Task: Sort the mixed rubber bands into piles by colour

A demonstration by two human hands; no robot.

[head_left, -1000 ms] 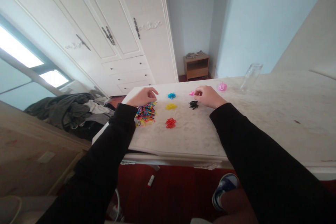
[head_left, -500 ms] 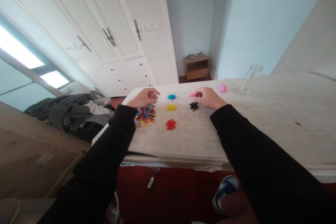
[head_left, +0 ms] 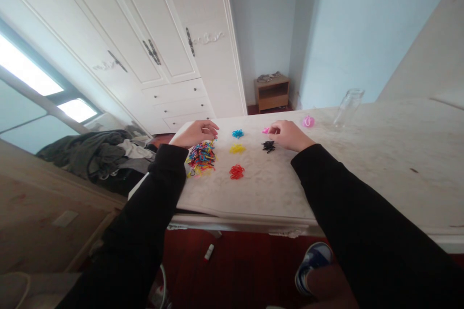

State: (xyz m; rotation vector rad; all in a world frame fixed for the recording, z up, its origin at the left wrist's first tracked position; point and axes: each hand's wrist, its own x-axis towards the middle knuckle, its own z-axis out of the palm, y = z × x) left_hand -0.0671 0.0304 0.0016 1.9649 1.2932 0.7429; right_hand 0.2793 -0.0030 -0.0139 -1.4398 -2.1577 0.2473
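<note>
My left hand (head_left: 197,133) hovers at the far edge of a mixed heap of coloured rubber bands (head_left: 202,158). Its fingers are curled, and a tiny coloured band (head_left: 215,139) shows at the lower fingertips. With fingertips pinched together, my right hand (head_left: 288,135) rests by a small pink pile (head_left: 266,131), which it partly covers; what lies between those fingers is hidden. Just below is a pile of black bands (head_left: 268,147). Between the hands lie separate piles: blue (head_left: 238,133), yellow (head_left: 237,148) and red (head_left: 237,171).
A pink bundle (head_left: 308,121) and a clear glass (head_left: 348,108) stand on the pale table (head_left: 362,169) to the right. Beyond the table are a white wardrobe (head_left: 174,19) and a small wooden cabinet (head_left: 272,101). Dark clothes (head_left: 97,159) are heaped at left.
The fingers of my left hand have drawn slightly closer together over the mixed heap. My right hand stays by the pink pile. The whole view has shifted a little.
</note>
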